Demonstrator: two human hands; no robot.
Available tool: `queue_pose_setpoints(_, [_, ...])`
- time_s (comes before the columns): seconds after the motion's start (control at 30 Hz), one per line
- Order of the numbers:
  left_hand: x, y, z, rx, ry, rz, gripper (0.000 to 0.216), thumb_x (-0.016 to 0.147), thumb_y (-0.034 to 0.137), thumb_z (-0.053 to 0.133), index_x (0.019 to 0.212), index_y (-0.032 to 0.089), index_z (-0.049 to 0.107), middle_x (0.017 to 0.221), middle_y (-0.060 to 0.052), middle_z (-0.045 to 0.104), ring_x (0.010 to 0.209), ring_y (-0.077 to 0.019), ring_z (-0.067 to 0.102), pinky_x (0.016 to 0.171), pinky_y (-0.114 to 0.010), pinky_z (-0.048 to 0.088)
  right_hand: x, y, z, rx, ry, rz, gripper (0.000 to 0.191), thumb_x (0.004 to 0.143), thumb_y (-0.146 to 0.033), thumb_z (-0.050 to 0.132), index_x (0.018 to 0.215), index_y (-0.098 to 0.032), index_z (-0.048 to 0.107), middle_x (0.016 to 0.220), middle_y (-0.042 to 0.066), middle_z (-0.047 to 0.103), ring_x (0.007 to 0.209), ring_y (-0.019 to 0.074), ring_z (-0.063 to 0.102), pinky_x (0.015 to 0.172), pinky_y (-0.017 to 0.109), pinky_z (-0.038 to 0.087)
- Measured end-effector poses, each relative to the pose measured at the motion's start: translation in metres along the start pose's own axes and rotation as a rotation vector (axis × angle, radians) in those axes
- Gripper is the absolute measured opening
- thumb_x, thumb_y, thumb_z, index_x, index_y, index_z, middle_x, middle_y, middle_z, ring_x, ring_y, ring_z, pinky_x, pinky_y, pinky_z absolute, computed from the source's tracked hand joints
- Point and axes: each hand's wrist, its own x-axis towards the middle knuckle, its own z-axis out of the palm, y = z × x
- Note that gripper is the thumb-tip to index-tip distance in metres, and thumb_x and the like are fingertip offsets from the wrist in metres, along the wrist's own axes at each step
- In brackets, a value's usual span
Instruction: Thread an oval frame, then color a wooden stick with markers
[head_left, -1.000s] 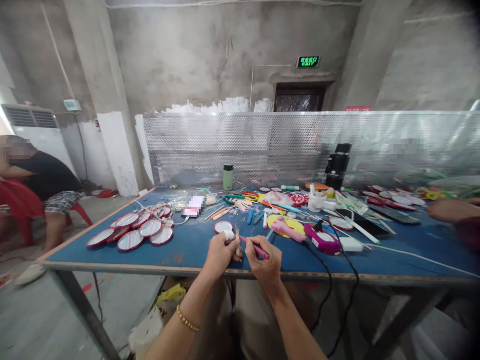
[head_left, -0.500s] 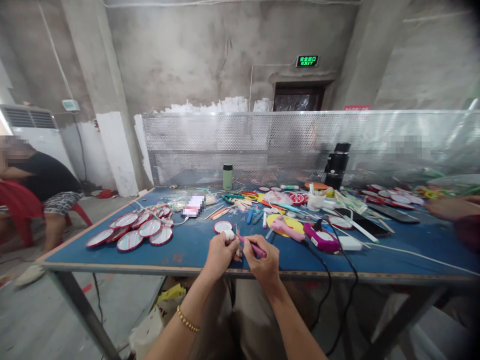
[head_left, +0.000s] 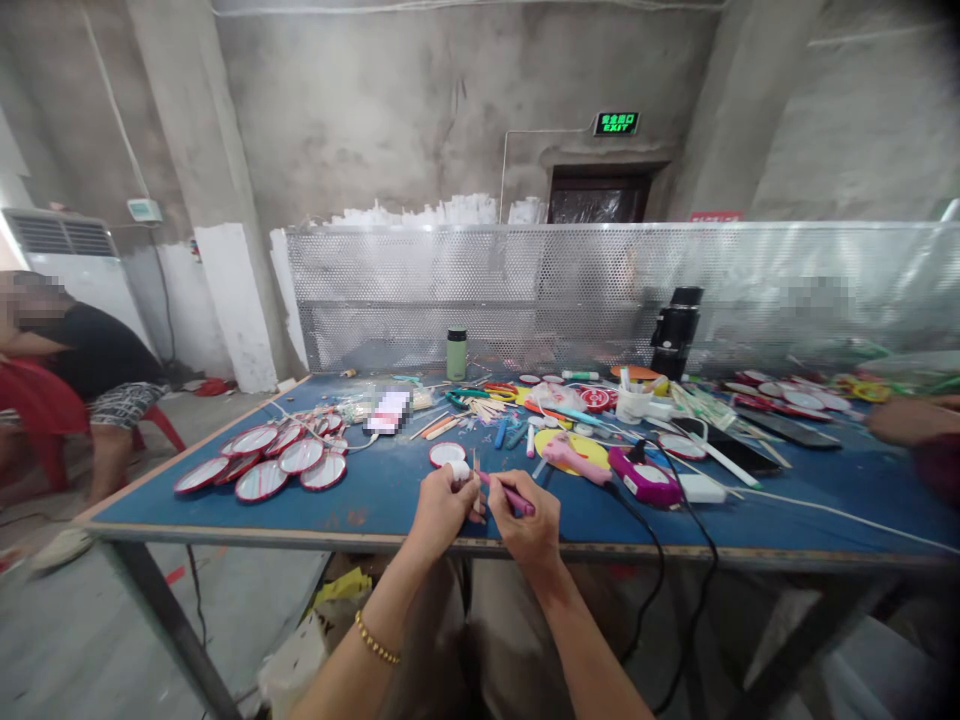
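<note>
My left hand [head_left: 442, 508] is closed, with a white wrap on one finger. It pinches a thin pale stick [head_left: 476, 462] that points up; the stick's lower part is mostly hidden by the fingers. Beside it, my right hand [head_left: 531, 522] grips a pink pen-shaped tool [head_left: 519, 502], whose tip reaches to the stick. Whether the tip touches the stick I cannot tell. Just beyond my left hand lies a round white disc with a red rim [head_left: 448, 453], flat on the blue table [head_left: 375, 510].
Several red-rimmed discs [head_left: 259, 479] are piled at left, near a lit phone [head_left: 390, 411]. A pink corded tool [head_left: 574, 455] and a purple device [head_left: 645, 475] lie at right. Behind stand a green bottle [head_left: 456, 355] and black flask [head_left: 675, 332]. Another person's hand [head_left: 904, 420] is far right.
Both hands keep almost the same pose and place. Only a slight shift of the whole view shows.
</note>
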Motion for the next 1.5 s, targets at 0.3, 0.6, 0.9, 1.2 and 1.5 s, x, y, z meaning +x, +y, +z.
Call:
queue_pose_setpoints(0.3, [0.0007, 0.0001, 0.0005, -0.004, 0.004, -0.002, 0.016, 0.072, 0.032, 0.061, 0.064, 0.019, 0.056, 0.049, 0.004, 0.059, 0.041, -0.0129, 0.057, 0.044, -0.021, 0.045, -0.0003, 0.001, 0.0004, -0.019, 0.062, -0.01, 0.015, 0.091, -0.019, 0.057, 0.078, -0.018, 0.064, 0.066, -0.001, 0.067, 0.056, 0.0101, 0.061, 0.059, 0.02, 0.048])
queue_pose_setpoints(0.6, [-0.0005, 0.0018, -0.0005, 0.012, -0.007, 0.005, 0.013, 0.072, 0.027, 0.06, 0.063, 0.019, 0.057, 0.047, 0.003, 0.059, 0.042, -0.0132, 0.057, 0.046, -0.021, 0.045, -0.0013, 0.0004, 0.0001, -0.011, -0.008, -0.001, 0.014, 0.091, -0.019, 0.056, 0.079, -0.019, 0.064, 0.066, -0.001, 0.067, 0.057, 0.0102, 0.062, 0.061, 0.02, 0.048])
queue_pose_setpoints(0.9, [-0.0007, 0.0026, -0.0004, 0.015, -0.005, 0.008, 0.016, 0.073, 0.029, 0.062, 0.062, 0.019, 0.056, 0.048, 0.003, 0.059, 0.042, -0.0134, 0.057, 0.046, -0.022, 0.045, -0.001, 0.0013, 0.0006, -0.009, -0.006, 0.003, 0.015, 0.091, -0.02, 0.056, 0.079, -0.019, 0.064, 0.066, -0.001, 0.067, 0.056, 0.0101, 0.061, 0.06, 0.019, 0.048])
queue_pose_setpoints(1.2, [0.0004, -0.0011, -0.0009, 0.01, -0.008, 0.008, 0.018, 0.075, 0.032, 0.063, 0.065, 0.019, 0.057, 0.05, 0.003, 0.06, 0.043, -0.0134, 0.058, 0.047, -0.022, 0.046, -0.0012, 0.0001, 0.0, -0.028, 0.014, 0.0, 0.015, 0.091, -0.021, 0.056, 0.079, -0.019, 0.064, 0.066, -0.001, 0.068, 0.056, 0.0103, 0.062, 0.059, 0.02, 0.048])
queue_pose_setpoints(1.5, [0.0008, -0.0027, -0.0012, 0.003, -0.011, 0.003, 0.02, 0.075, 0.035, 0.064, 0.066, 0.019, 0.058, 0.051, 0.003, 0.06, 0.042, -0.0134, 0.059, 0.046, -0.022, 0.047, -0.0017, 0.0023, 0.0009, -0.042, 0.033, 0.024, 0.017, 0.092, -0.023, 0.056, 0.077, -0.019, 0.064, 0.064, -0.001, 0.066, 0.054, 0.0102, 0.06, 0.058, 0.02, 0.047])
